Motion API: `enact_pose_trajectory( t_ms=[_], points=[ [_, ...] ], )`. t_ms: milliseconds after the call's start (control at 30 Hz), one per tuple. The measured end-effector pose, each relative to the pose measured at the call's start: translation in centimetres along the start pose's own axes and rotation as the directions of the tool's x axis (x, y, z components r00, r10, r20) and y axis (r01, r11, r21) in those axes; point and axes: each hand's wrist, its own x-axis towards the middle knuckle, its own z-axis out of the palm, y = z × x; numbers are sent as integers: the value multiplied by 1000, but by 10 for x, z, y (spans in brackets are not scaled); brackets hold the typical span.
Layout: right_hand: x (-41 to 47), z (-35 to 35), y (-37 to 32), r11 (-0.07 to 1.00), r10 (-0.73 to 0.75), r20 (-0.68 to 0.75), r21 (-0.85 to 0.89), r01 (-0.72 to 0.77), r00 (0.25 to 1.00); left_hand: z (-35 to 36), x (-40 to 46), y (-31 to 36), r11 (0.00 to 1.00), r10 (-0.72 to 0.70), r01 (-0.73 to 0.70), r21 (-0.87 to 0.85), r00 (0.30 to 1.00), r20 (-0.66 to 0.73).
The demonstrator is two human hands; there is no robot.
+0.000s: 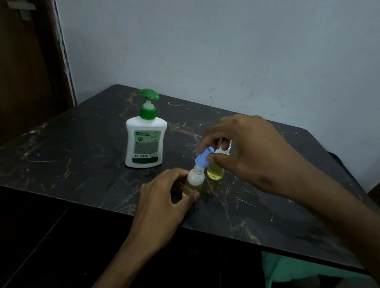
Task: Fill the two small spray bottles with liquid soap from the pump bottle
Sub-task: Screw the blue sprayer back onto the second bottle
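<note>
Two hands are working one bottle (194, 182): the left hand (166, 201) is gripping its base on the tabletop (74, 157), the right hand (247, 153) is pinching the blue cap (202, 156), tilted above its neck. Cross-threading could spill soap. Behind the hands, a second bottle (215, 172) is standing close enough to topple; the pump bottle (145, 140) is sitting further left.

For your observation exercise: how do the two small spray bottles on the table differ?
The near spray bottle is held by the left hand, while the right hand grips its blue cap; the far spray bottle stands free behind. The near one has a label; none shows on the far one. Both hold yellowish liquid.
</note>
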Motion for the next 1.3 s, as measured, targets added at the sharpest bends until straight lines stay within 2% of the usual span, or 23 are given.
enact_pose_trajectory(
  t_ms=[167, 533, 1100, 1300],
  points=[
    [11, 1, -4, 1000, -10, 88, -8, 10, 996, -1, -1, 1, 1000, -2, 2, -12, 1000, 3],
    [14, 3, -2, 1000, 23, 150, -22, -20, 988, 1, -1, -3, 1000, -5, 5, -10, 1000, -11],
    [17, 20, -6, 980, 41, 94, -198, -22, 995, -1, -1, 1, 999, -42, 42, 2, 999, 2],
    [12, 13, -5, 991, -19, 136, -128, 37, 990, 0, -1, 0, 999, -41, 41, -11, 999, -3]
  ],
)
